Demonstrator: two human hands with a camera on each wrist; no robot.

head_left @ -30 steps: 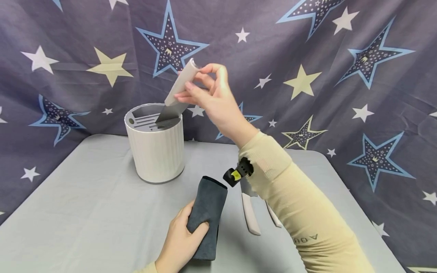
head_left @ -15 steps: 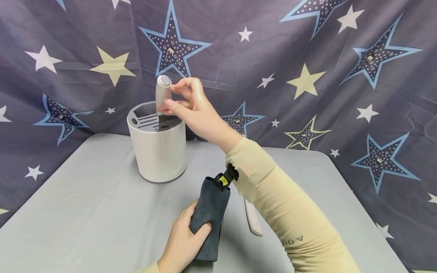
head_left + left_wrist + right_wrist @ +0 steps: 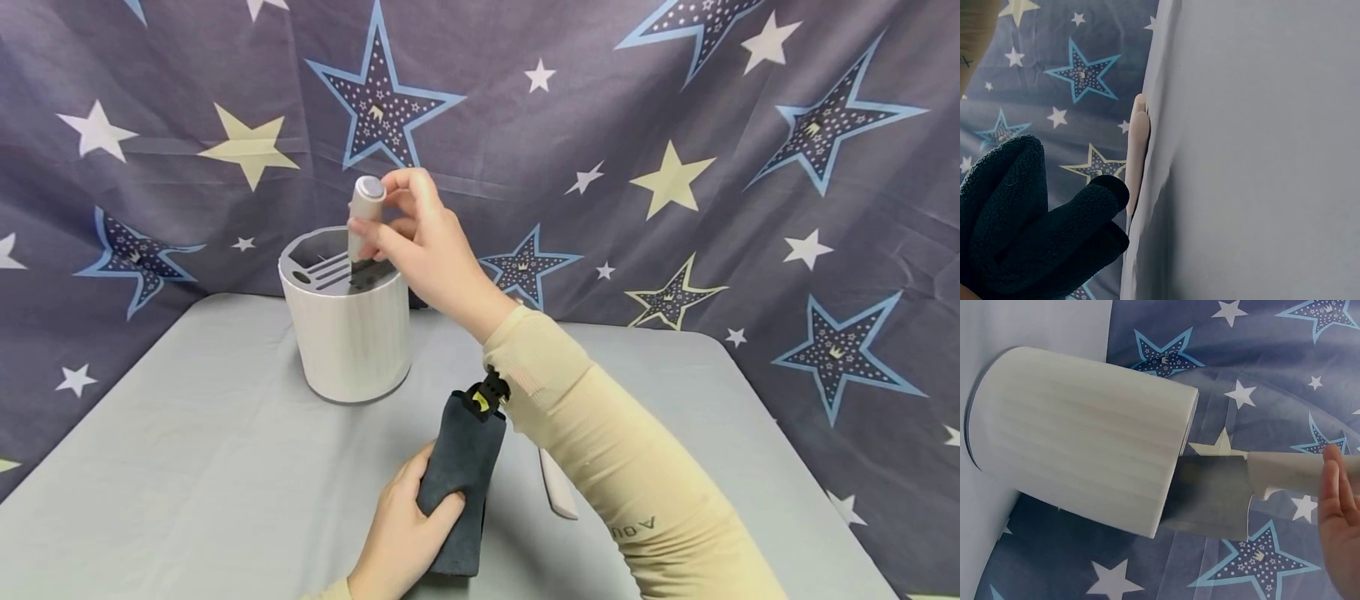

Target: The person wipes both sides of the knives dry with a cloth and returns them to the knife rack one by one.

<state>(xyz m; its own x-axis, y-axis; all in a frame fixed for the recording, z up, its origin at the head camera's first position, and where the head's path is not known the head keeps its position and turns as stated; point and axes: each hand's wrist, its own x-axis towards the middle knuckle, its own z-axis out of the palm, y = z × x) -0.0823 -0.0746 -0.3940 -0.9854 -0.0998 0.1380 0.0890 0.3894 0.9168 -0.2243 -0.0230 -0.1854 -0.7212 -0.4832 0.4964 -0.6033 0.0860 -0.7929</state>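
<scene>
A broad-bladed metal knife with a pale, rounded handle (image 3: 1235, 487) stands nearly upright, handle uppermost, its blade partly inside the top of a white, ribbed, round knife holder (image 3: 348, 342) with a grey slotted insert; which slot, I cannot tell. The fingers of the right hand (image 3: 423, 242) pinch its handle. Nearer the viewer, the left hand (image 3: 405, 525) grips a folded, dark blue-grey fabric cloth (image 3: 463, 475), fingers curled around it. To the right, partly behind the cream sleeve (image 3: 622, 442), a pale knife handle (image 3: 558, 487) lies on the light grey, cloth-covered worktop (image 3: 187, 458). Behind hangs a dark, star-printed fabric backdrop (image 3: 600, 108).
</scene>
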